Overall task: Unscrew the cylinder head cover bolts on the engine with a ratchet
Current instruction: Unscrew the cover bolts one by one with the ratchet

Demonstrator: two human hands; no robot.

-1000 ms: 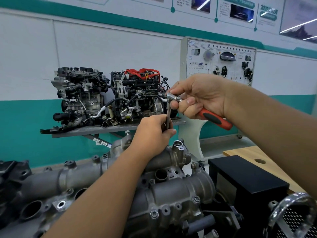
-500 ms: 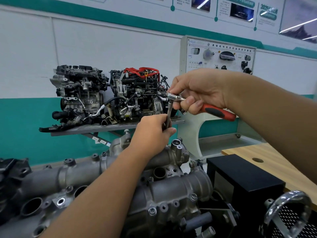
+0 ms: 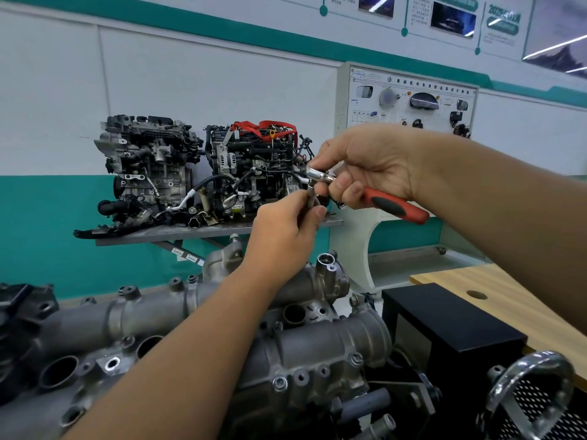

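Right hand (image 3: 368, 166) wraps the ratchet (image 3: 365, 193) by its red and black handle, chrome head pointing left, held up in the air. Left hand (image 3: 286, 231) pinches the thin metal extension bar (image 3: 311, 198) hanging down from the ratchet head, fingers curled round it. Both hands are raised above the engine (image 3: 286, 344), tool clear of it. The grey cylinder head cover fills the near left and centre, several bolts (image 3: 279, 383) seated along its near edge. Black box (image 3: 444, 325) near right, wooden table (image 3: 508, 300) beyond it. Two display engines (image 3: 203, 169) on a far shelf, white training panel (image 3: 409, 100) far right.
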